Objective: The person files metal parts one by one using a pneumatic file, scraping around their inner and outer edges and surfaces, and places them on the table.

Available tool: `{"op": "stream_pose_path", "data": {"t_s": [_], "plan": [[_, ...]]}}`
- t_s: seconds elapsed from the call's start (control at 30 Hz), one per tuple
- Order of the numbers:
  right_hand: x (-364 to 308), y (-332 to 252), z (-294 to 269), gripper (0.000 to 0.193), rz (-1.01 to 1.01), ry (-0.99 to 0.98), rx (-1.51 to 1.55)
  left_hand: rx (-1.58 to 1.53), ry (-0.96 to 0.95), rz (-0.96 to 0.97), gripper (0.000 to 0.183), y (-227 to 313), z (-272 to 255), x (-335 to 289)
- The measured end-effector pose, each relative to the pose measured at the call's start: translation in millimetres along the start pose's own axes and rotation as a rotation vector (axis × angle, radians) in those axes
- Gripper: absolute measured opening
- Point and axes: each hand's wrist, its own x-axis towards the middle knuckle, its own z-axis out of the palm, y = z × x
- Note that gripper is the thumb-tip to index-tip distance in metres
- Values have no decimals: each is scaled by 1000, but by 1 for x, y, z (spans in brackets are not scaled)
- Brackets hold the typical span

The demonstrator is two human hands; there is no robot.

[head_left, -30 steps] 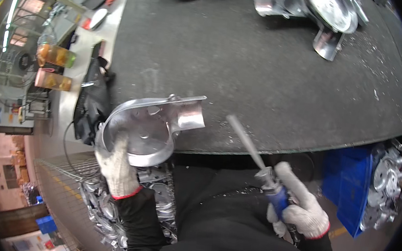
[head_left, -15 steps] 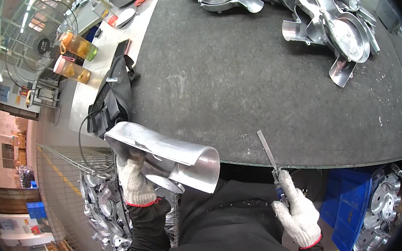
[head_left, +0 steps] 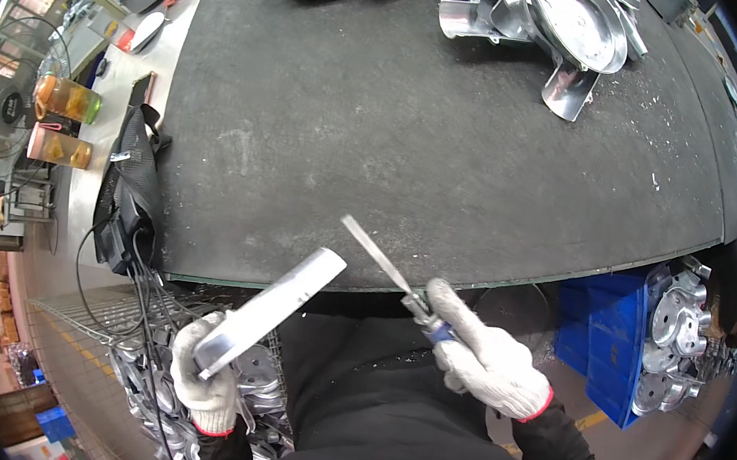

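Observation:
My left hand [head_left: 205, 374], in a white knit glove, is closed on a shiny cast metal housing [head_left: 275, 306]. The housing is tilted, with a long narrow side facing up and its upper end near the table's front edge. My right hand [head_left: 491, 360], gloved the same way, grips the handle of a flat metal file [head_left: 375, 253]. Its blade points up and left over the table edge, a short gap away from the housing. Part of the file's blue handle shows between the fingers.
Similar metal housings [head_left: 578, 28] lie at the far side of the dark mat [head_left: 333, 136]. A blue crate [head_left: 594, 344] of castings stands right, and more castings fill a wire basket [head_left: 64, 310] below left. A black bag [head_left: 137, 165] with cables and two bottles [head_left: 68, 98] line the left.
My left hand has turned the housing from its broad curved opening to a narrow side. The file in my right hand has come closer to it and leans further left. The view has shifted right.

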Motion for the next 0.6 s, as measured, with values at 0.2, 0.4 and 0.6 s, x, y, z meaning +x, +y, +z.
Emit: {"op": "stream_pose_path", "data": {"t_s": [0.2, 0.4, 0.6], "plan": [[16, -22, -12, 68, 367, -299, 392, 111, 14, -88, 31, -11, -3, -14], [6, -15, -12, 69, 343, -337, 414, -25, 77, -41, 32, -5, 2, -20], [9, -16, -9, 70, 347, -362, 267, -101, 34, -108, 34, -10, -6, -25]]}}
